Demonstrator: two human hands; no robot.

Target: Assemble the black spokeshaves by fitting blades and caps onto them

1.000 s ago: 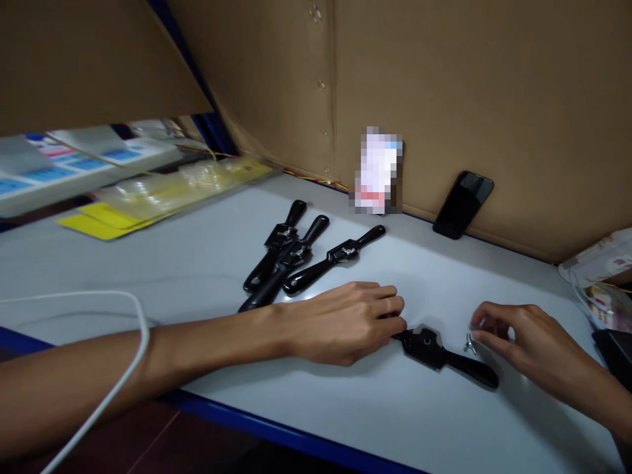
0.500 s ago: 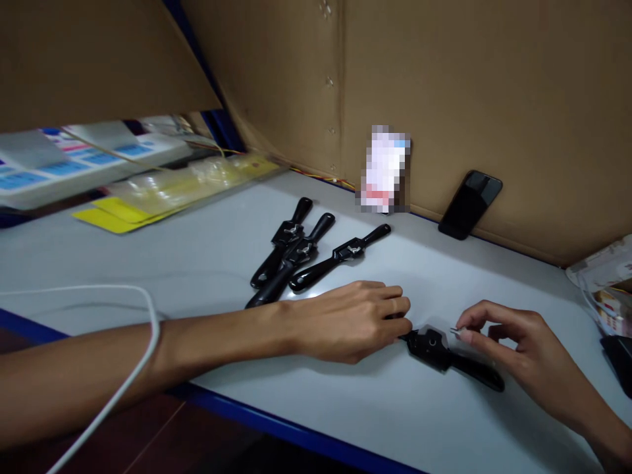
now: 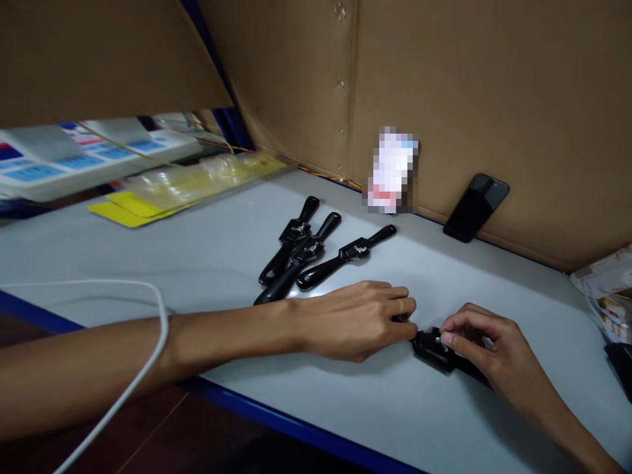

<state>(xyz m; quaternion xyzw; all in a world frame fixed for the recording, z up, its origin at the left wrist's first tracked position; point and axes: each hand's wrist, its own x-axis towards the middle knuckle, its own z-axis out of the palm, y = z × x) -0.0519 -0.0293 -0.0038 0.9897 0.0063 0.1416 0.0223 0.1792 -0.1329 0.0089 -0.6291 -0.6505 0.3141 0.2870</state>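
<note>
My left hand [image 3: 365, 320] is closed around the near-left handle of a black spokeshave [image 3: 428, 352], whose body lies at the table's front right. Over the middle of that body, my right hand [image 3: 486, 342] pinches a small silver thumbscrew [image 3: 441, 338] between thumb and forefinger. Its tip is at the spokeshave's centre; whether it sits in the hole is hidden by the fingers. The right handle runs partly under my right hand. Beyond my left forearm lie three more black spokeshaves, one apart on the right [image 3: 353, 253] and two overlapping [image 3: 296, 230], each with a silver thumbscrew.
Against the cardboard wall [image 3: 494, 85] lean a dark phone [image 3: 476, 207] and a blurred-out bright item [image 3: 392, 171]. Yellow cards in clear plastic [image 3: 172, 191] lie at the back left, before a white power strip [image 3: 99, 161]. A white cable [image 3: 160, 329] crosses my left forearm.
My right hand has moved left, bringing the thumbscrew from beside the spokeshave onto the middle of its body. The left hand keeps its hold. The whole view has shifted slightly.
</note>
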